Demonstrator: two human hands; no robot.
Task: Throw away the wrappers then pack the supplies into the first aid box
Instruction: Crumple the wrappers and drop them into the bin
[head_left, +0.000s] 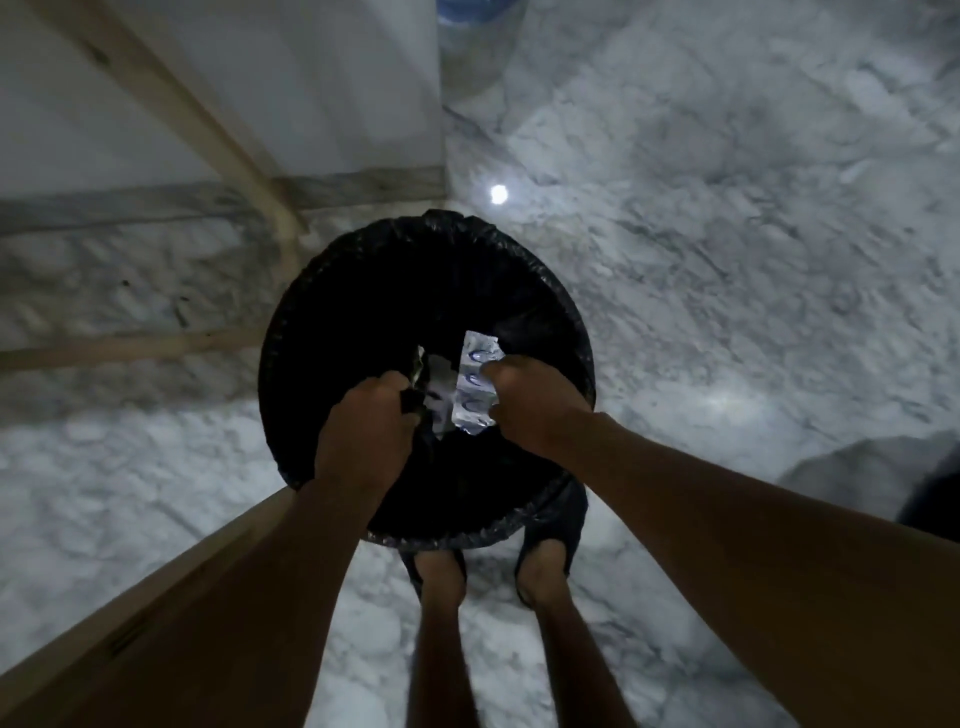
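A round bin lined with a black bag (311, 291) stands on the floor right below me. Both hands hover over its opening. My right hand (535, 410) grips a strip of clear, silvery wrappers with blue marks (474, 384), which hangs upright over the bin. My left hand (363, 431) is closed on a darker crumpled wrapper (434, 387), partly hidden by the fingers. The two wrappers nearly touch between my hands. The first aid box and the supplies are out of view.
The floor is white marble (727, 260). A wooden frame with a pale panel (218, 130) rises at the left, and a wooden edge (156, 587) runs along the lower left. My feet in dark slippers (545, 535) stand just behind the bin.
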